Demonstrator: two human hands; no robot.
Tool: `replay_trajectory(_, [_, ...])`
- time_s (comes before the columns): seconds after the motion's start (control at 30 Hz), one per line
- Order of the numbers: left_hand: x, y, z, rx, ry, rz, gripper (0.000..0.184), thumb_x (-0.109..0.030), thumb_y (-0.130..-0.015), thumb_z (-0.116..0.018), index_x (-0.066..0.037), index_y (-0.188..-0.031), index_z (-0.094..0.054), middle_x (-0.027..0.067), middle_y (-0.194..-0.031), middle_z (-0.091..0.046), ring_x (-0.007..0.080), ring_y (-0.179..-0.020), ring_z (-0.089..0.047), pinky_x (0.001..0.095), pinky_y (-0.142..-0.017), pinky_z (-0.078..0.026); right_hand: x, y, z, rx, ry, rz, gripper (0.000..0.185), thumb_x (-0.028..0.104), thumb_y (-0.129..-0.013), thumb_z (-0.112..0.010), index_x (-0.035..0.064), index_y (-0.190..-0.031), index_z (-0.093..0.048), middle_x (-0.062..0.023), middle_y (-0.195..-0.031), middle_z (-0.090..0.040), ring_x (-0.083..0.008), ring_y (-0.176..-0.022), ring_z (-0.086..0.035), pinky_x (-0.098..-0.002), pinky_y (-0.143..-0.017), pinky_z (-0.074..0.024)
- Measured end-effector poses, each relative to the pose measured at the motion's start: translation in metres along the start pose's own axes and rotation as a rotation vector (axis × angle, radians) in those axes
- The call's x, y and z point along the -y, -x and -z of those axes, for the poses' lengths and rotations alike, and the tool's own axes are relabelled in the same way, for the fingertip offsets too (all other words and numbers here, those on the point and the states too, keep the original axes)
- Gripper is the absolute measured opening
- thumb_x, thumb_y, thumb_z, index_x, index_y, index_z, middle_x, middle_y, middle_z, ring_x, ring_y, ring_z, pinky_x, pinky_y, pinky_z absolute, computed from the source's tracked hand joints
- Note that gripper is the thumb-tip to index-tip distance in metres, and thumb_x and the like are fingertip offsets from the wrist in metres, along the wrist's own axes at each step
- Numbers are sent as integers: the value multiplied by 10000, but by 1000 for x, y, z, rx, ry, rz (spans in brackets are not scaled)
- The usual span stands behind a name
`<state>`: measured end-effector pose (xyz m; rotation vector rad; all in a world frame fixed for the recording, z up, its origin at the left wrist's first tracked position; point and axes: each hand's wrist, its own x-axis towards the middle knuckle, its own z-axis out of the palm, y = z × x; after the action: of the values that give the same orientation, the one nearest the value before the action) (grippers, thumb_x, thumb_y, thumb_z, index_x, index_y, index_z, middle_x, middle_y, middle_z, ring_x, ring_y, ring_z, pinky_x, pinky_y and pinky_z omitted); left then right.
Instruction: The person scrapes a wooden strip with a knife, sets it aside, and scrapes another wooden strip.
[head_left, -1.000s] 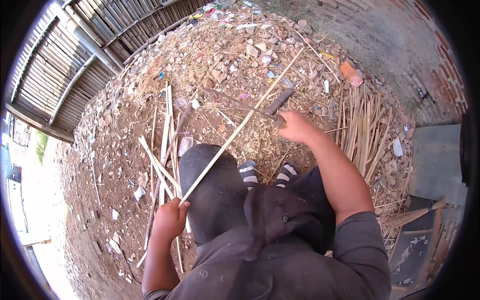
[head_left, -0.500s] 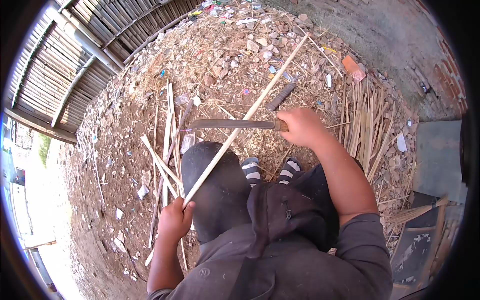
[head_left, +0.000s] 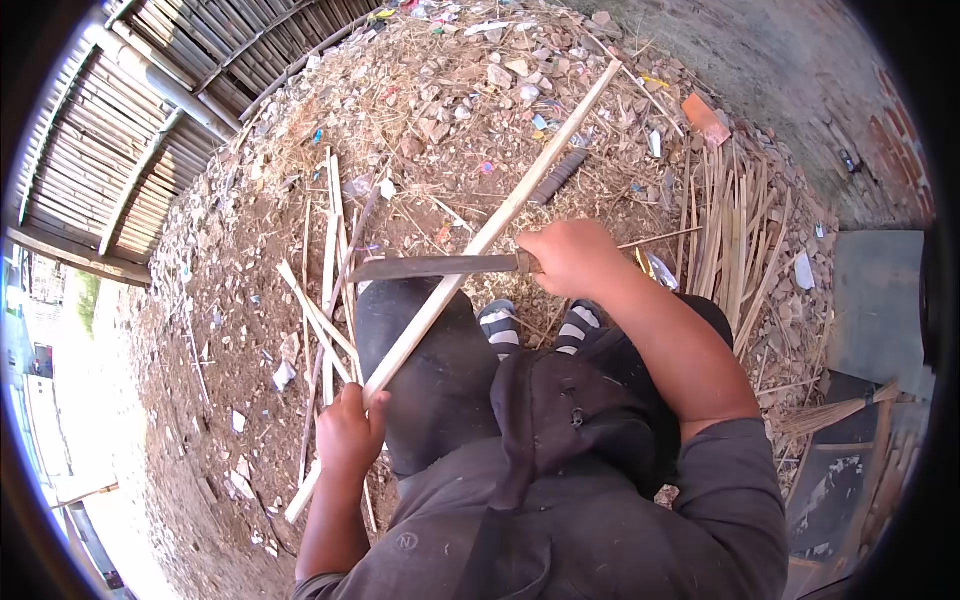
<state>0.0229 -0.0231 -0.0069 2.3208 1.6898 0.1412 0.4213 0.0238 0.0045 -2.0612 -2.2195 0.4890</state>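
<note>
My left hand (head_left: 350, 432) is closed round the lower part of a long pale wooden strip (head_left: 546, 150), which looks like split bamboo. The strip slants up to the right across my left knee (head_left: 420, 385). In my right hand (head_left: 578, 262) is the handle of a machete (head_left: 400, 268). Its dark blade points left and crosses the strip above the knee. Whether the edge bites into the wood cannot be made out.
Loose strips (head_left: 332, 255) lie left of my knee, and a larger pile of strips (head_left: 735, 235) lies at right. A dark ridged rod (head_left: 562, 178), an orange brick piece (head_left: 706, 120) and a straw broom (head_left: 835, 412) rest on the littered ground. A slatted fence (head_left: 80, 150) stands at upper left.
My right hand and the machete have moved a little left and the blade now tilts slightly. The strip shows a broader face, and more of it extends below my left hand.
</note>
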Motion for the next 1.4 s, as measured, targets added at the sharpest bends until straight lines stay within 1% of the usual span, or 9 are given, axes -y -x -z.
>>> replay_trajectory(0.1, [8,-4,-7,21,3,16,468,-469,-1007,-572,-27,-860,-529,241,-747,-639,485,-703,-643,567,-614,-489,-25,-13,-16,-19,-229,-99,207,219,-799,-699,122,-982,-696,-126,-909,-736,-375,-894,-707,-517,-776,-556])
replay_trajectory(0.23, [1,-5,5,-37,-89,-42,486,-497,-988,-600,-42,-834,-526,211,-698,-640,450,-629,-648,540,-568,-508,-35,-12,-16,-112,-60,-125,241,215,-805,-692,106,-1019,-705,-173,-945,-728,-374,-891,-708,-515,-785,-561])
replay_trajectory(0.43, [15,-5,-9,-42,-41,-67,490,-503,-990,-592,-41,-835,-538,215,-706,-648,449,-637,-651,546,-577,-509,-27,-4,-10,-32,-147,-70,266,196,-783,-699,83,-1023,-701,-196,-876,-719,-421,-865,-695,-498,-775,-555])
replay_trajectory(0.67, [9,-5,-6,-45,-52,-31,492,-518,-987,-588,-48,-850,-542,218,-730,-654,454,-670,-656,542,-577,-501,-25,-1,-8,-100,-134,-127,220,194,-781,-696,102,-981,-690,-179,-900,-720,-379,-902,-705,-509,-793,-556])
replay_trajectory(0.8, [14,-1,-13,-68,-55,-31,476,-502,-986,-600,-52,-842,-543,213,-718,-645,448,-661,-653,540,-575,-500,-23,1,-15,-54,-135,3,228,196,-764,-725,79,-957,-693,-149,-775,-690,-364,-807,-710,-504,-740,-547])
replay_trajectory(0.83, [15,4,-19,-74,-55,-15,470,-497,-985,-604,-55,-839,-542,209,-712,-643,445,-654,-653,539,-572,-500,-42,-5,-23,-125,-317,-144,281,190,-754,-722,34,-985,-691,-148,-819,-710,-356,-819,-717,-498,-777,-553])
replay_trajectory(0.93, [11,-3,-13,-113,-90,-31,458,-487,-980,-617,-61,-830,-540,197,-699,-638,435,-637,-650,535,-564,-500,-91,-11,-20,-322,-297,-319,248,211,-789,-692,80,-999,-702,-185,-873,-717,-384,-860,-704,-487,-792,-560])
replay_trajectory(1.17, [10,-5,-8,-119,-88,-108,457,-485,-975,-625,-64,-820,-537,183,-671,-629,429,-606,-640,525,-544,-496,-22,8,-2,-29,-96,-26,279,195,-778,-681,73,-1028,-709,-207,-898,-719,-411,-890,-701,-500,-801,-561])
replay_trajectory(1.4, [15,-6,-10,-78,-89,-50,481,-507,-975,-610,-55,-829,-537,201,-703,-640,451,-647,-644,543,-577,-496,-81,-4,-5,-285,-400,-292,292,205,-769,-693,50,-1015,-709,-205,-879,-713,-392,-864,-701,-478,-781,-563])
